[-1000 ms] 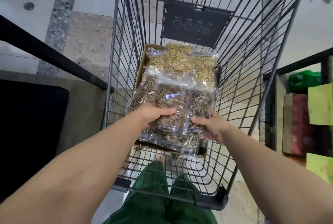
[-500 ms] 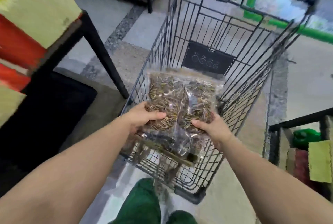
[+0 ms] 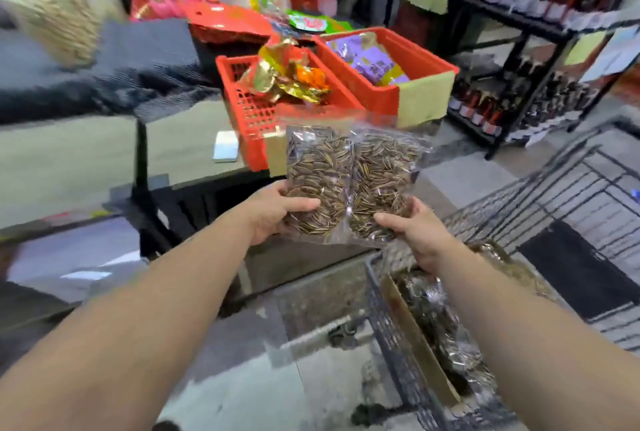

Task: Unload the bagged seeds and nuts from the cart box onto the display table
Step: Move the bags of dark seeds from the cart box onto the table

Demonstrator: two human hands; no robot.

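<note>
Two clear bags of striped sunflower seeds [image 3: 349, 174] are held side by side in the air, between the cart and the display table [image 3: 187, 150]. My left hand [image 3: 277, 212] grips the lower left corner of the bags, thumb on top. My right hand [image 3: 412, 233] grips their lower right corner. Down at the lower right is the wire cart [image 3: 391, 326], holding a cardboard box [image 3: 412, 330] with more shiny seed bags [image 3: 446, 333] in it.
Red crates [image 3: 252, 115] of wrapped snacks stand on the table beyond the bags, a small white block [image 3: 225, 146] beside them. A blurred bag of pale nuts [image 3: 59, 11] lies at far left. Bottle shelves [image 3: 540, 49] stand at right.
Both hands lifted the seed bags out of the cart box and swung them left toward the table. The view turned from the cart to the display.
</note>
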